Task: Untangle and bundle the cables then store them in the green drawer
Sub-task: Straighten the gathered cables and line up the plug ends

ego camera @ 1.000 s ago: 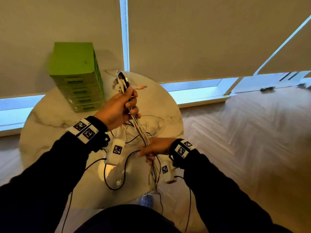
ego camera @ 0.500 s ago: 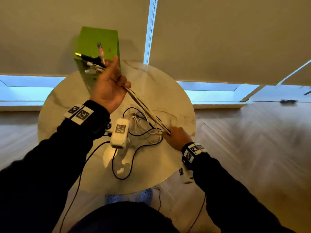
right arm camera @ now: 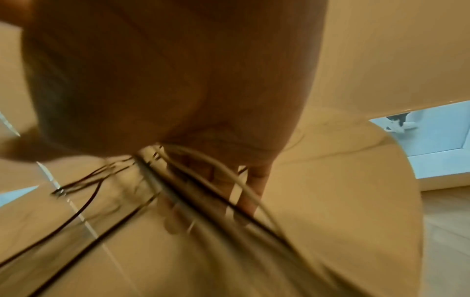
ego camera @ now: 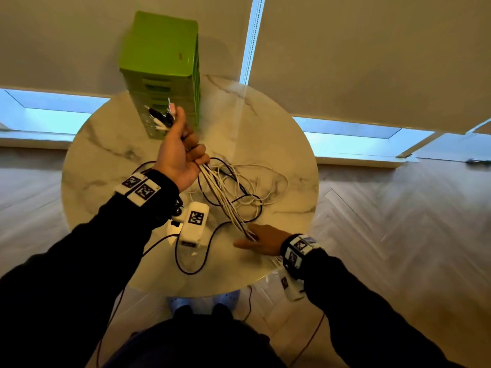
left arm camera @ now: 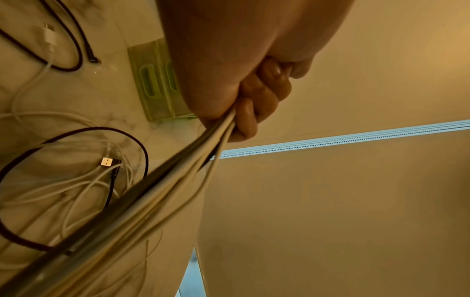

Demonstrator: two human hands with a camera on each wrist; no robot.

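Left hand [ego camera: 177,155] lowered, cables [ego camera: 225,200] below grip

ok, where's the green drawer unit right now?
Head view: the drawer unit stands at the far left edge of the round table, against the blind, just behind the raised left hand.

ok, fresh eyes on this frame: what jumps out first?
The bundle of cables pulled taut in a diagonal, from the raised left hand that grips it near the plugs down to the right hand low at the table's near edge. Next, the bright green drawer unit standing at the far side of the round marble table, drawers shut. Loose black and white loops still lie tangled mid-table.
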